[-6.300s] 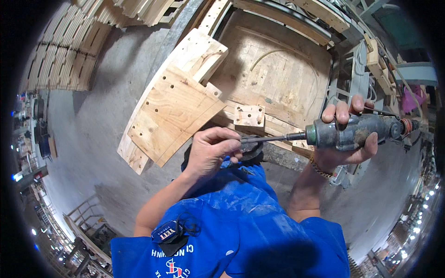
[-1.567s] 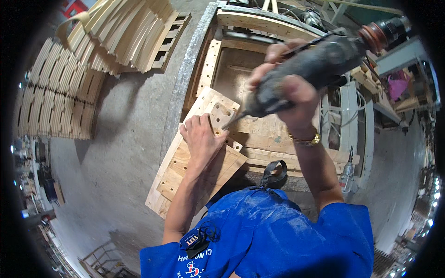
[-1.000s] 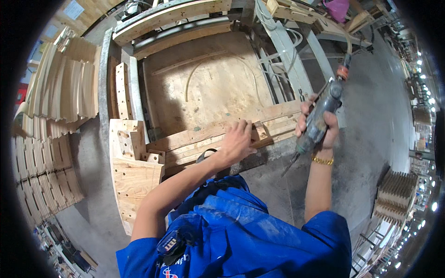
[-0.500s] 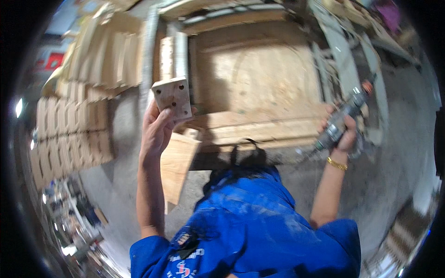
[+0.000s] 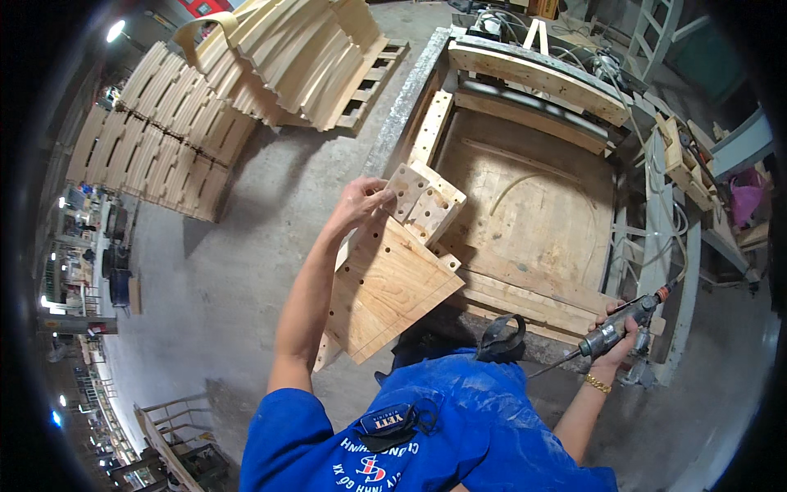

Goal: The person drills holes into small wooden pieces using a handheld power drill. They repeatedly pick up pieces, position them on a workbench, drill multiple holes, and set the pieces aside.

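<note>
My left hand (image 5: 366, 202) pinches a small pale wooden plate (image 5: 402, 185) with round holes in it. That plate lies against a second drilled wooden block (image 5: 436, 215) at the near left corner of the wooden bench frame; whether it rests there cannot be told. Just below them, a square wooden panel (image 5: 392, 293) with a row of holes slants across that corner. In my right hand (image 5: 620, 343) is a grey power screwdriver (image 5: 613, 328) with a long thin bit. Its bit points left, close to my blue shirt, and a hose leaves its orange-collared end.
The bench frame (image 5: 566, 324) has a recessed wooden bed. Stacked slotted wooden parts (image 5: 156, 131) and curved wooden slats (image 5: 287, 61) on a pallet (image 5: 373, 86) stand at the far left. A tool tray (image 5: 684, 160) sits at the right, near the air hose (image 5: 656, 176).
The view has swung left, so the bench sits farther right. My left hand has brought the held plate against the drilled block. My right hand still holds the screwdriver.
</note>
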A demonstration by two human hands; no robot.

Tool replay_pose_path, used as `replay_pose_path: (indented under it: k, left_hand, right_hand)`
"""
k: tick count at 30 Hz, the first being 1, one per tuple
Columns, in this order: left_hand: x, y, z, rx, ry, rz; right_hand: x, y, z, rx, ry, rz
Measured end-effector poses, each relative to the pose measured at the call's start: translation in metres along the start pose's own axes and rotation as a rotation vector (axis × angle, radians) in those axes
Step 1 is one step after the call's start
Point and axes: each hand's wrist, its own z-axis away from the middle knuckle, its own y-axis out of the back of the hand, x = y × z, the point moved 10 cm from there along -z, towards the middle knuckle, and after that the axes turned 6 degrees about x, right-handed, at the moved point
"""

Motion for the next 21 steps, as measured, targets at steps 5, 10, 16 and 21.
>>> replay_pose_path:
  k: [5,10,16,21]
  left_hand:
    - [0.018,-0.002,0.004,0.031,-0.179,-0.113]
    - [0.027,-0.006,0.008,-0.039,-0.187,-0.109]
    - [0.037,-0.015,0.005,-0.049,-0.287,-0.031]
    - [0.056,-0.036,-0.015,-0.236,-0.307,-0.131]
  right_hand:
    - [-0.003,-0.013,0.024,0.075,-0.003,0.019]
    - [-0.002,-0.022,0.037,0.046,0.000,0.058]
    - [-0.006,-0.035,0.031,-0.004,0.021,0.053]
    - [-0.018,-0.025,-0.008,-0.080,-0.001,0.011]
